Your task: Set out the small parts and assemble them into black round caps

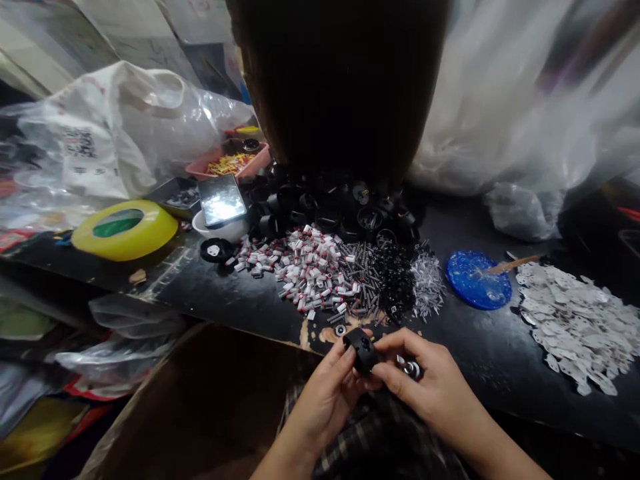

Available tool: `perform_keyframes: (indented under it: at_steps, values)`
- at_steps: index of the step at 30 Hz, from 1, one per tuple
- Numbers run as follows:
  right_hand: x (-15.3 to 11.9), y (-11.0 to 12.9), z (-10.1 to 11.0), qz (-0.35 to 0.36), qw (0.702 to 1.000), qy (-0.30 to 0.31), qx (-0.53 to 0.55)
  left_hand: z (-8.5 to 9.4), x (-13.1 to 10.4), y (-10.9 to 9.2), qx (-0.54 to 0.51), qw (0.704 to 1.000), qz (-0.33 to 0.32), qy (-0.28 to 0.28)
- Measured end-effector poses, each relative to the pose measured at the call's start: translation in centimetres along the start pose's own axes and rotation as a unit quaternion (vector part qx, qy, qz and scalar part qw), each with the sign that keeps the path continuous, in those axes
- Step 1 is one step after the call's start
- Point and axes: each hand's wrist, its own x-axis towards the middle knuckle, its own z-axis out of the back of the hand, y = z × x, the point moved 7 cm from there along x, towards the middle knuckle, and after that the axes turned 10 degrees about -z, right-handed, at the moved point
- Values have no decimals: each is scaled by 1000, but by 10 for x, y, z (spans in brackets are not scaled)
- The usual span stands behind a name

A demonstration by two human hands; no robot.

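My left hand [330, 390] is closed around a black round plastic housing [361, 349], held tilted just past the table's front edge. The thumb and index finger of my right hand [425, 373] reach the housing's right side. A small shiny metal piece [409, 367] sits among the curled fingers of that same hand. Just beyond both hands lie a small ring-shaped part [340, 330] and a spring [337, 319]. Behind them spread heaps of white cylinders with red ends [315, 267], metal springs [364, 267], small black parts [395, 280] and thin clear-looking pieces [427, 283].
To the right are a blue lid [475, 283] bearing a wooden stick [515, 264] and a pile of flat whitish plates [580, 327]. Yellow tape [125, 230], a white bowl [227, 230] and a pink tray [260, 160] stand left. More black housings [370, 217] lie behind.
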Motion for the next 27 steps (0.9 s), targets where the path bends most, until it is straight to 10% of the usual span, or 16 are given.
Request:
perform_keyframes:
  at_steps: [17,23,27]
  values:
    - [-10,-25,18,53,985,-117,-119,-4,3,-2,14,988,-56,-144]
    - [-8,-53,78,-42,947,-225,-227,-13,18,15,87,992,-42,-83]
    - [13,-61,79,-83,922,-188,-329,-21,20,22,115,990,-45,-64]
